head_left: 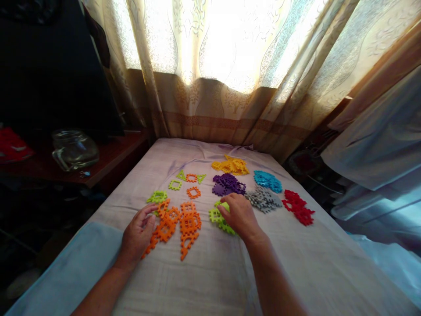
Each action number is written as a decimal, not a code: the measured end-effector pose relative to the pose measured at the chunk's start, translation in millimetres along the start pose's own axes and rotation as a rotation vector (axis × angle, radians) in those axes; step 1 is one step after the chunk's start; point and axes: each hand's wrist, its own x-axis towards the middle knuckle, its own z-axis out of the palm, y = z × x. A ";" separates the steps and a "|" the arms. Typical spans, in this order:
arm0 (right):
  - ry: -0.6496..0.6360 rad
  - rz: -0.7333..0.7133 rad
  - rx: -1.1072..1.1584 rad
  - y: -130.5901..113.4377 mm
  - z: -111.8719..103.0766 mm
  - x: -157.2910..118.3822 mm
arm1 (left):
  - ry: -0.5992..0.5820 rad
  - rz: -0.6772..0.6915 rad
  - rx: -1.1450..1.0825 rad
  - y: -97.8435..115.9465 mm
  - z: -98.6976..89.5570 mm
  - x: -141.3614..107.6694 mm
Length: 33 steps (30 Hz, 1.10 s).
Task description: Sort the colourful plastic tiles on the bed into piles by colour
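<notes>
My left hand (140,232) rests loosely curled at the left edge of a pile of orange toothed building pieces (165,230), thumb and forefinger apart. Its fingertips are beside an orange piece, close to a small stack of green pieces (158,196). A second orange cluster (189,224) lies to the right. Over a pile of lime-green interlocking pieces (215,215), my right hand (240,216) has thumb and forefinger closed on a green piece, partly hidden by the fingers.
Purple (228,184), yellow (232,165), grey (263,199), blue (268,181) and red (297,207) piles lie beyond and right. Loose green (175,184) and orange frames (194,192) lie ahead. A glass jar (75,149) stands on the wooden table (112,153) left. Curtains (213,105) hang behind.
</notes>
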 end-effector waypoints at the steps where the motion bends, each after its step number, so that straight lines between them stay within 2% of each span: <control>1: -0.002 -0.031 0.017 -9.6 1.9 4.1 | 0.009 -0.006 -0.010 0.0 -0.1 0.0; 3: -0.021 -0.127 0.059 -33.4 8.9 13.9 | 0.034 -0.021 -0.023 -0.1 -0.8 0.5; 8: -0.107 -0.492 0.110 -99.0 37.5 36.8 | 0.115 -0.023 -0.012 -1.3 -2.9 2.2; 12: -0.159 -0.650 0.055 -123.3 53.5 42.6 | 0.108 0.002 0.017 -1.8 -3.5 1.8; 15: -0.169 -0.626 0.027 -118.3 55.7 40.1 | 0.092 0.016 0.030 -1.9 -2.7 1.1; 20: -0.161 -0.470 0.002 -92.7 49.5 33.0 | 0.086 0.032 0.012 -2.0 -0.6 0.0; 23: -0.148 -0.382 -0.010 -88.4 42.8 31.0 | 0.084 0.034 -0.007 -2.2 0.2 -0.3; 27: -0.095 -0.376 0.029 -107.0 38.2 31.6 | 0.091 0.040 -0.020 -3.1 1.0 0.1; 30: -0.090 -0.437 0.050 -130.5 42.5 32.6 | 0.100 0.052 -0.012 -3.3 0.6 0.6; 33: -0.112 -0.401 0.022 -150.2 48.7 34.1 | 0.121 0.048 -0.004 -2.5 -0.8 1.0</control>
